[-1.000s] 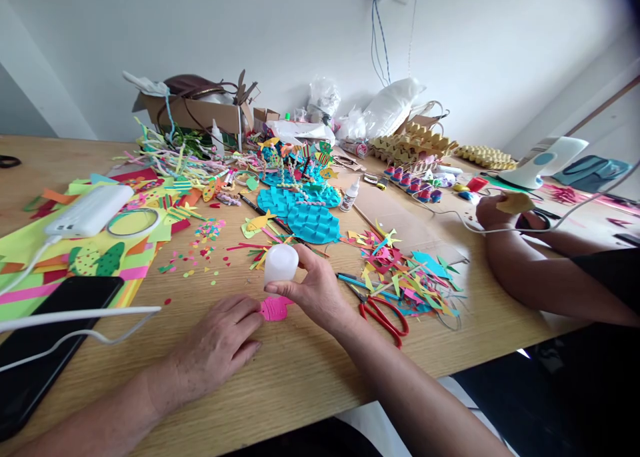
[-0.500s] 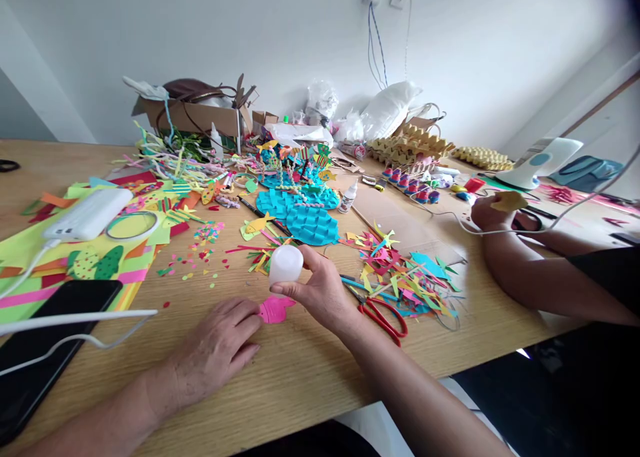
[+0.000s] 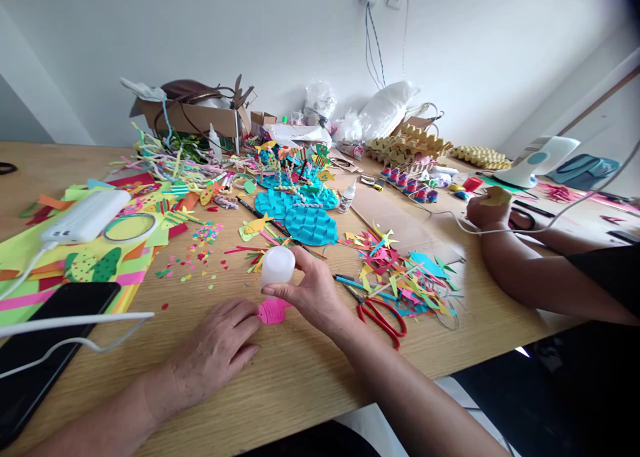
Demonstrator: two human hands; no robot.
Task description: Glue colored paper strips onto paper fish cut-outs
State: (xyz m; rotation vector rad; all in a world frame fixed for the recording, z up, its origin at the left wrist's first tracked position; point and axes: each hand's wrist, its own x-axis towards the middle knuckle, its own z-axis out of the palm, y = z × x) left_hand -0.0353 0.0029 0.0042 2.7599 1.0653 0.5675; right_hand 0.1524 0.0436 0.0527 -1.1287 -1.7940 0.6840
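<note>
A pink paper fish (image 3: 273, 311) lies flat on the wooden table, its left end under the fingertips of my left hand (image 3: 220, 340). That hand's fingers are bent together and press on the paper. Above the fish, my right hand (image 3: 315, 290) grips a white glue bottle (image 3: 278, 267) between thumb and fingers. The bottle is turned over, its round base towards me; its tip is hidden. Just right of my right hand lie red-handled scissors (image 3: 384, 318) and a heap of coloured paper scraps (image 3: 400, 277).
Behind my hands stands a blue paper piece with small fish (image 3: 310, 223), with another glue bottle (image 3: 347, 197) beside it. At left are a black phone (image 3: 55, 337), a white power bank (image 3: 86, 215) and coloured paper. A co-worker's hand (image 3: 487, 207) holds a yellowish piece at right.
My right hand and the glue bottle have shifted slightly left over the pink fish. My left hand stays on the fish. The view has moved a little.
</note>
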